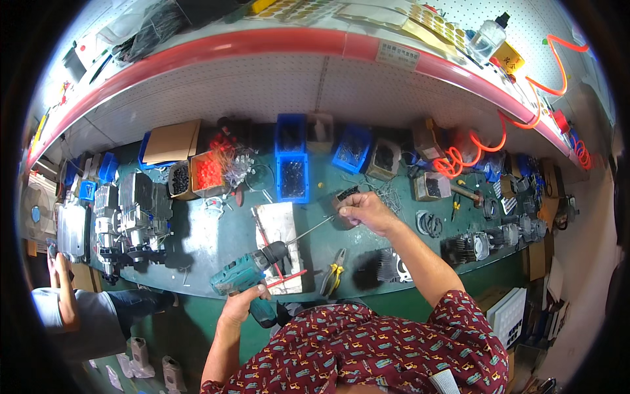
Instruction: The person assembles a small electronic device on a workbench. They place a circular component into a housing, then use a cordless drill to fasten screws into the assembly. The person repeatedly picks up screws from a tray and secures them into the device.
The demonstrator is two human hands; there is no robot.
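Observation:
My left hand (244, 303) is wrapped round the grip of a teal cordless drill (237, 273). From its black chuck a long thin bit points up and right, toward my other hand. My right hand (369, 213) is at a small box of dark screws (346, 195), fingers pinched together; what they hold, if anything, is too small to tell. Below the bit, a white board (283, 226) lies on the bench with a red-handled tool (286, 278) on it. Yellow-handled pliers (333, 272) rest between the board and a finned metal housing (392, 266).
Blue bins (292, 177) and a box of red caps (208, 172) line the back of the green bench. Motor assemblies (138, 217) stand at left, finned housings (474, 247) at right. An orange coiled hose (453, 161) hangs from the red-edged shelf (308, 43). Another person (72, 315) is at far left.

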